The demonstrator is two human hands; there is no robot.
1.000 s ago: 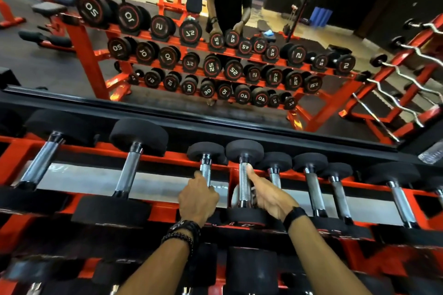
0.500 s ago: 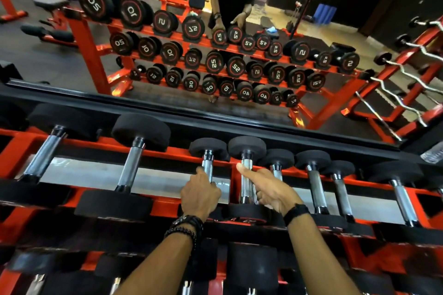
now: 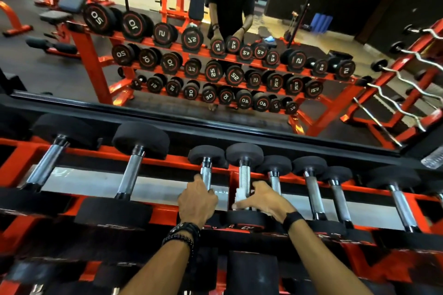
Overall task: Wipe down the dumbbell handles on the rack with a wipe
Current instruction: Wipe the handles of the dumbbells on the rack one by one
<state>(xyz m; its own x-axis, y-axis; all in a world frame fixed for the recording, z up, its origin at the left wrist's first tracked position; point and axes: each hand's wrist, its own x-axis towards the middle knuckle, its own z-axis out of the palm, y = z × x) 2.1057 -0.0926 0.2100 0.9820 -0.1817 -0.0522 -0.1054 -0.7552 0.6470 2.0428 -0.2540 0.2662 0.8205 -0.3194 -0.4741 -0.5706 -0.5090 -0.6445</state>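
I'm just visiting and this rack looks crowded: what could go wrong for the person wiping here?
The white wipe sits low on the knurled steel handle, so its upper part may get missed. The right hand works in a narrow gap beside neighbouring black dumbbell heads and could get pinched. The left hand, gripping the next handle, might roll that dumbbell.

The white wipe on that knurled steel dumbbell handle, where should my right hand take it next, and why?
Probably slide it up toward the far black head. The right hand holds the white wipe round the knurled steel dumbbell handle at its near end, so the bare stretch above looks unwiped. The left hand grips the neighbouring steel handle.
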